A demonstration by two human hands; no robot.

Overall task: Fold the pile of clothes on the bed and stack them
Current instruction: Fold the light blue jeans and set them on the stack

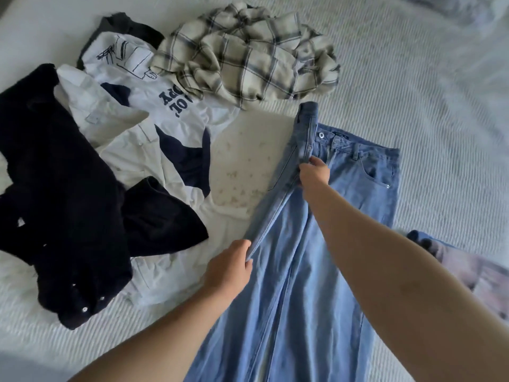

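Two hands are closed on the blue jeans [297,271], spread on the bed [413,92] toward 5 o'clock: the right hand [314,172] by the fly, the left hand [230,267] at the lifted leg's edge. Unfolded clothes [115,150] are heaped at 10 o'clock.

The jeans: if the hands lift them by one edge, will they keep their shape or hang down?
The jeans would probably hang down: the lifted half already creases at the right hand. They seem rather heavy, being long denim.

Both hands, left hand [230,267] and right hand [314,172], pinch the blue jeans [303,271] beside unfolded clothes [110,150].
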